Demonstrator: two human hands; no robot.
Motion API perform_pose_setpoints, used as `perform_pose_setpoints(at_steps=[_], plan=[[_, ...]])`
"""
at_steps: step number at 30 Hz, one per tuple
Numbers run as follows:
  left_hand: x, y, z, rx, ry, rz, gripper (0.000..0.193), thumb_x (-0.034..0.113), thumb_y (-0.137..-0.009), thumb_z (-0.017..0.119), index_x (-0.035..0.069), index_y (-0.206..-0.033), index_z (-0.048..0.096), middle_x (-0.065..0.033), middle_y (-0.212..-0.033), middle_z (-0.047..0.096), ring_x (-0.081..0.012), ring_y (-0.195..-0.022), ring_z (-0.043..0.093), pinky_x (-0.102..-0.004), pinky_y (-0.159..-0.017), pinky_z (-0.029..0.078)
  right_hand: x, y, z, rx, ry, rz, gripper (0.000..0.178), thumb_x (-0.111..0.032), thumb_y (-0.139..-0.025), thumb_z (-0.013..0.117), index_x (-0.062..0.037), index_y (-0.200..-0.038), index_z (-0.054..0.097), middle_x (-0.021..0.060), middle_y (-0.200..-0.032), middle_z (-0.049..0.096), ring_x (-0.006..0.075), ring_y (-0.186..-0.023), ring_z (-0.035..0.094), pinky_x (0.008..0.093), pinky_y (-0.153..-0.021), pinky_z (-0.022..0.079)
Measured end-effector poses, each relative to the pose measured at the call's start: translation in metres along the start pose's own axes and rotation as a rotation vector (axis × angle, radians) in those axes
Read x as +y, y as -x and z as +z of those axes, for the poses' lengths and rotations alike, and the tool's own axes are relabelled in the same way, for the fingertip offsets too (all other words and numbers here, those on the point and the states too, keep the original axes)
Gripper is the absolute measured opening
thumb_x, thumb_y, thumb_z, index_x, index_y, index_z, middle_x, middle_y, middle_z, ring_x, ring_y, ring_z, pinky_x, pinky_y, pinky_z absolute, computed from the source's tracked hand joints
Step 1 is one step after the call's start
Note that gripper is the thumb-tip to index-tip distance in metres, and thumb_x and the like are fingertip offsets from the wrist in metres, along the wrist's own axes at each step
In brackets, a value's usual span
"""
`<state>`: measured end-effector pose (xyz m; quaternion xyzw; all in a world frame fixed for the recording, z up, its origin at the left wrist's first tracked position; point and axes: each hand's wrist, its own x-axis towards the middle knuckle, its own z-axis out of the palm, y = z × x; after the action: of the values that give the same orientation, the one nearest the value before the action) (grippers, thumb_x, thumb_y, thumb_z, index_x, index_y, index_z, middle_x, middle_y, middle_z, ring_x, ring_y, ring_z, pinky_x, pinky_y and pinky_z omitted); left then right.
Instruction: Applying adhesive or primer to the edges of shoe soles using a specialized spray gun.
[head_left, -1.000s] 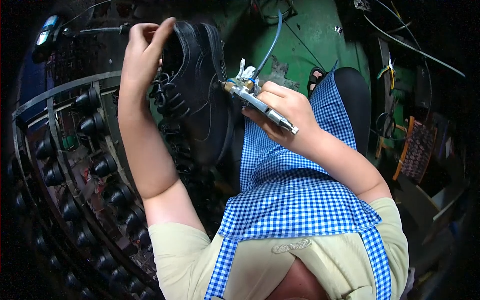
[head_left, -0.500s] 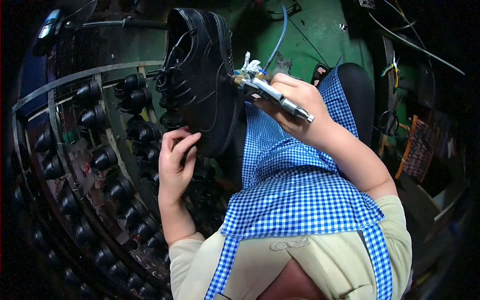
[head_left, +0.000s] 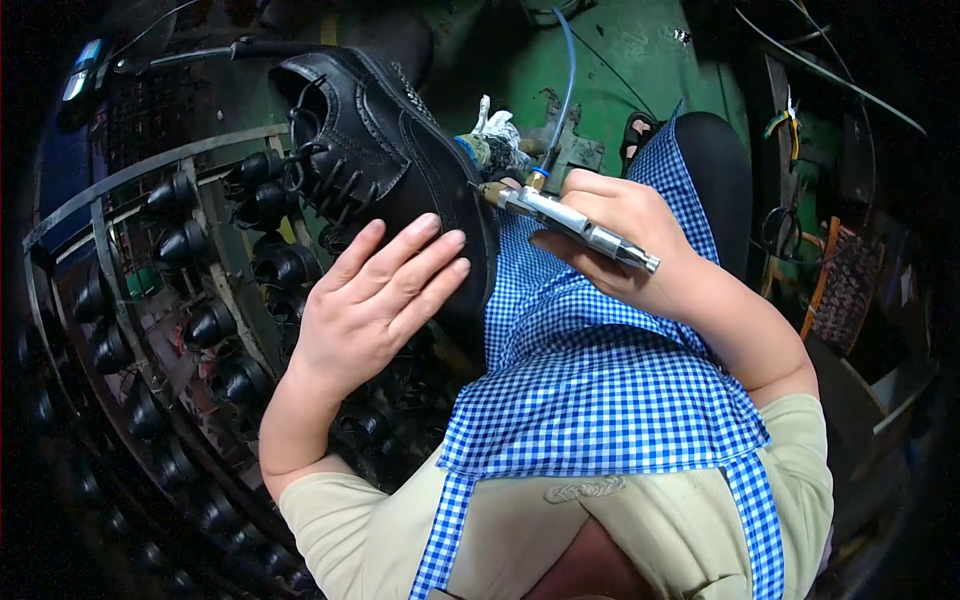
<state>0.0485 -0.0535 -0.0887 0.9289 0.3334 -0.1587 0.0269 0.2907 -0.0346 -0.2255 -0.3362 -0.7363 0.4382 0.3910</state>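
Observation:
A black lace-up leather shoe (head_left: 400, 165) stands tilted in front of me, its toe toward my lap and its opening at the far left. Across the toe lies my left hand (head_left: 375, 295), fingers stretched and slightly spread, touching the upper. My right hand (head_left: 625, 230) is wrapped round a silver spray gun (head_left: 560, 215) with a brass nozzle and a blue hose (head_left: 568, 85) fitted on top. The nozzle points left, close beside the shoe's right side. My left thumb is hidden.
At the left a metal rack (head_left: 100, 215) holds many black shoes in rows. Behind the gun, a whitish cloth bundle (head_left: 495, 130) sits near a metal piece on the green floor (head_left: 640, 60). To the right stands an orange-edged patterned panel (head_left: 840, 285).
The shoe has turned, its opening swinging left and its toe right. My left hand has gone from bent fingers at the toe to lying flat on it. The spray gun has shifted slightly right and down.

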Motion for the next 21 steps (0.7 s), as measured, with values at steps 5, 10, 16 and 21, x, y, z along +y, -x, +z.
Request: perform_pose_setpoints(at_steps=[5,10,16,21], plan=[[-0.003,-0.022,-0.007,-0.07,0.039,0.062,0.042,0.014,-0.083,0.059,0.017,-0.124,0.063,-0.0014,-0.137,0.057,-0.0216,-0.13,0.05,-0.0415,-0.11,0.037,-0.002,0.01,-0.008,-0.045,-0.001,0.029,0.018,-0.016,-0.08,0.073,-0.0046,-0.077,0.06,0.0095,-0.076,0.056,0.0272,-0.065,0.061,0.0365,-0.054,0.05],[-0.008,-0.031,-0.007,-0.073,0.113,0.042,0.054,0.017,-0.071,0.071,0.013,-0.125,0.062,-0.0036,-0.134,0.058,-0.0236,-0.129,0.051,-0.0437,-0.11,0.039,-0.001,0.017,-0.014,-0.044,-0.033,-0.023,0.019,-0.014,-0.078,0.076,-0.0039,-0.08,0.059,0.0078,-0.073,0.052,0.0244,-0.061,0.056,0.0335,-0.051,0.046],[-0.011,-0.039,-0.007,-0.045,0.136,0.029,0.055,0.018,-0.069,0.073,0.009,-0.123,0.061,-0.0053,-0.13,0.058,-0.0243,-0.126,0.052,-0.0433,-0.11,0.039,-0.004,0.023,-0.023,-0.064,-0.052,-0.004,0.021,-0.011,-0.075,0.078,-0.0032,-0.079,0.058,0.008,-0.073,0.051,0.0243,-0.059,0.055,0.034,-0.05,0.045],[-0.011,-0.04,-0.005,-0.013,0.185,-0.016,0.058,0.018,-0.067,0.076,0.01,-0.123,0.061,-0.0054,-0.128,0.059,-0.0261,-0.125,0.053,-0.047,-0.108,0.04,-0.008,0.027,-0.024,-0.03,-0.076,0.001,0.021,-0.009,-0.073,0.078,-0.0035,-0.08,0.059,0.008,-0.072,0.051,0.024,-0.06,0.055,0.034,-0.05,0.044]])
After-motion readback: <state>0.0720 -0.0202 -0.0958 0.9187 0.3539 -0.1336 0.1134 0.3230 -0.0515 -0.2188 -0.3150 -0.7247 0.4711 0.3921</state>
